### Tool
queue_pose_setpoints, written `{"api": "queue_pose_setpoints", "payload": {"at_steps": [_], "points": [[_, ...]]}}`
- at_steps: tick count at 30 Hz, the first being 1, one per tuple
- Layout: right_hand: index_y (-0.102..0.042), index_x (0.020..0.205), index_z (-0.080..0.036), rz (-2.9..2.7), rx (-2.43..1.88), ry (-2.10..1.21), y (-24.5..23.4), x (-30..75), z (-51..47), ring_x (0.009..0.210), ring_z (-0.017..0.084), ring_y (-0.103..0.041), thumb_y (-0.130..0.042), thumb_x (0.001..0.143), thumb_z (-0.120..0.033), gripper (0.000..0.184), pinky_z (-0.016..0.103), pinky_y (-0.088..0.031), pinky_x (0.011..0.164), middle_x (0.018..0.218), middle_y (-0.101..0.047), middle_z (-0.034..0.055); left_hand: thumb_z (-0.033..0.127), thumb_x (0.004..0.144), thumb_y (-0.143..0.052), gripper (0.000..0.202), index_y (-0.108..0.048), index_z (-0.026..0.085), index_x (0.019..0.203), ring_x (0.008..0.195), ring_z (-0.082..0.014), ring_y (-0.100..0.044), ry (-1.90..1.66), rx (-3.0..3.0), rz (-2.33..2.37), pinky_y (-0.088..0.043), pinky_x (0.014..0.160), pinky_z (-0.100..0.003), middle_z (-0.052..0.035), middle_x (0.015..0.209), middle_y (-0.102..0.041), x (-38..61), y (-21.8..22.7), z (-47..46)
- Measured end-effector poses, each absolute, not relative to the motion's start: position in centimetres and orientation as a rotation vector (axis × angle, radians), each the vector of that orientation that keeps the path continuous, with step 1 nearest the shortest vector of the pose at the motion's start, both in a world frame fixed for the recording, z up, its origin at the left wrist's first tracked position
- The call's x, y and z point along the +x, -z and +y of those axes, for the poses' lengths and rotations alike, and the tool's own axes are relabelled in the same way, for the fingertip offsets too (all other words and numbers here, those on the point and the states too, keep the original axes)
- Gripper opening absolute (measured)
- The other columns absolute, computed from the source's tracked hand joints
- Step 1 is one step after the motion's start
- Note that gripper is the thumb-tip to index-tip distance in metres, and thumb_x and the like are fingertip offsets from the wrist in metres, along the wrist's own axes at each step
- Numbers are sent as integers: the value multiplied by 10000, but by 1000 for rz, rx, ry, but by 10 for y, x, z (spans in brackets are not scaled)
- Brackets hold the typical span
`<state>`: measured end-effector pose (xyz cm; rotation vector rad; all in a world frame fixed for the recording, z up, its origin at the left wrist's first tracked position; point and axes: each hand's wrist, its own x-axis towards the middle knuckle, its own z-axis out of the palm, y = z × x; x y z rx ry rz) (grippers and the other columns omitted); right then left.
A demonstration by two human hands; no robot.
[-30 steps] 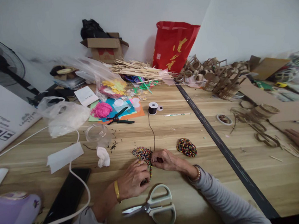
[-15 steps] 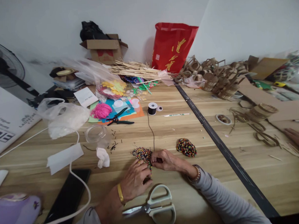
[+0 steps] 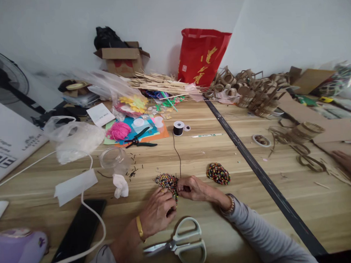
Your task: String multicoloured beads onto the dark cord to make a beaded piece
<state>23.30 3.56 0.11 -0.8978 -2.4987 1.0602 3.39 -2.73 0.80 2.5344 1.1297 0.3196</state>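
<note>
A flat patch of small multicoloured beads (image 3: pixel 165 181) lies on the wooden table (image 3: pixel 211 153) just ahead of me. My left hand (image 3: pixel 159 213) is closed on its near edge, pinching the beadwork. My right hand (image 3: pixel 194 188) is closed against the patch's right side, fingers pinched on it where a thin black thread (image 3: pixel 177 150) comes in. The thread runs back to a black spool (image 3: pixel 179 127). A second beaded patch (image 3: pixel 218 173) lies loose to the right of my right hand.
Pale green scissors (image 3: pixel 184 245) lie near my wrists. A black phone (image 3: pixel 81 230), white cable, tissue (image 3: pixel 120 185) and clear jar (image 3: pixel 114 158) sit left. Black pliers (image 3: pixel 140 139), pink yarn, a red bag (image 3: pixel 202 54), bamboo sticks and cardboard rings lie beyond. Another person's hand (image 3: pixel 347 163) rests far right.
Almost nothing has moved. My left hand has shifted slightly on the beaded patch, and both hands keep their hold on it.
</note>
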Motion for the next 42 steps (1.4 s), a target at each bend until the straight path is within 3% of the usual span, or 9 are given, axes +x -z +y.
{"api": "queue_pose_setpoints", "payload": {"at_steps": [8, 22, 36, 42], "points": [[-603, 770, -174, -2493, -899, -1076, 0, 234, 36, 602, 130, -489, -563, 819, -140, 72, 237, -369, 556, 694, -586, -3, 158, 734, -713, 73, -664, 190, 690, 776, -190, -557, -349, 2472, 1110, -376, 740, -318, -9, 751, -659, 29, -13, -23], [-622, 767, -165, -2497, -884, -1057, -4, 233, 36, 617, 133, -498, -564, 824, -132, 88, 237, -381, 573, 706, -604, 7, 182, 770, -705, 74, -741, 228, 817, 808, -202, -571, -306, 2487, 1062, -393, 761, -331, -17, 769, -684, 23, -16, -19], [-629, 793, -173, -2522, -933, -1064, -2, 233, 36, 604, 126, -499, -570, 828, -144, 75, 219, -384, 561, 705, -611, 2, 195, 787, -684, 62, -734, 229, 800, 786, -193, -556, -278, 2519, 1031, -391, 755, -320, -12, 746, -668, 23, -17, -19], [-622, 788, -182, -2508, -926, -1070, -4, 233, 36, 627, 139, -524, -566, 827, -138, 81, 232, -395, 582, 723, -620, 11, 143, 823, -613, 143, -737, 214, 814, 748, -185, -570, -345, 2503, 1063, -414, 742, -314, -21, 737, -676, 23, -17, -17]]}}
